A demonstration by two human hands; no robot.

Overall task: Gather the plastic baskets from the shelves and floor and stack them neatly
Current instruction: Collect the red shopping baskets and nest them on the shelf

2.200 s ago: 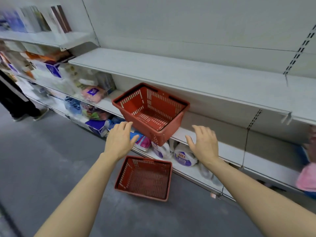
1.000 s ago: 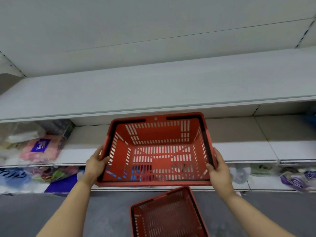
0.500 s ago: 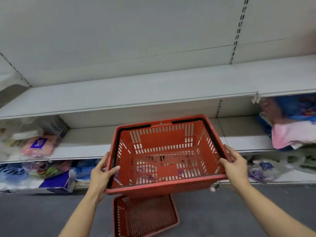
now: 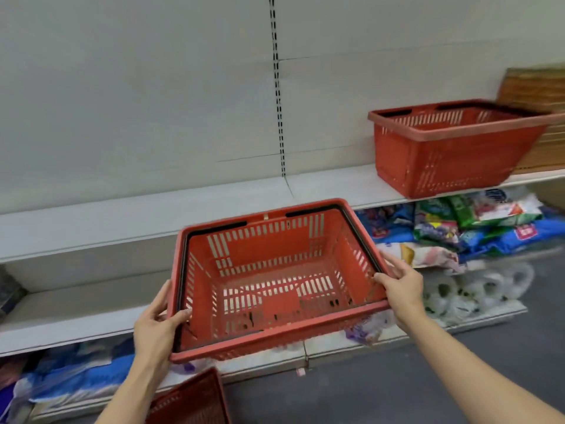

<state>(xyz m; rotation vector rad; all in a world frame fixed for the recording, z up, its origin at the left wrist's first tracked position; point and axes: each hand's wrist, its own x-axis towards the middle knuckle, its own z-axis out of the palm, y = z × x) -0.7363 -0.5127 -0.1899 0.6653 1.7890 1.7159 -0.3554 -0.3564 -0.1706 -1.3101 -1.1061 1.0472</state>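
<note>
I hold an empty red plastic basket (image 4: 275, 283) in the air in front of the shelves, its open top facing me. My left hand (image 4: 157, 327) grips its left rim and my right hand (image 4: 400, 284) grips its right rim. A second red basket (image 4: 192, 399) lies on the floor below, only its corner showing at the bottom edge. A third red basket (image 4: 452, 148) stands upright on the upper white shelf (image 4: 333, 185) at the right.
Bagged goods in blue, green and white (image 4: 458, 228) fill the lower shelves at the right. Blue packages (image 4: 70, 377) sit low at the left. The floor (image 4: 382, 393) is grey. A wooden panel (image 4: 538, 90) stands behind the shelf basket.
I have carried the basket off the shelf and turned right along the aisle. A third basket on the upper shelf has come into view; the floor basket has slid toward the bottom left.
</note>
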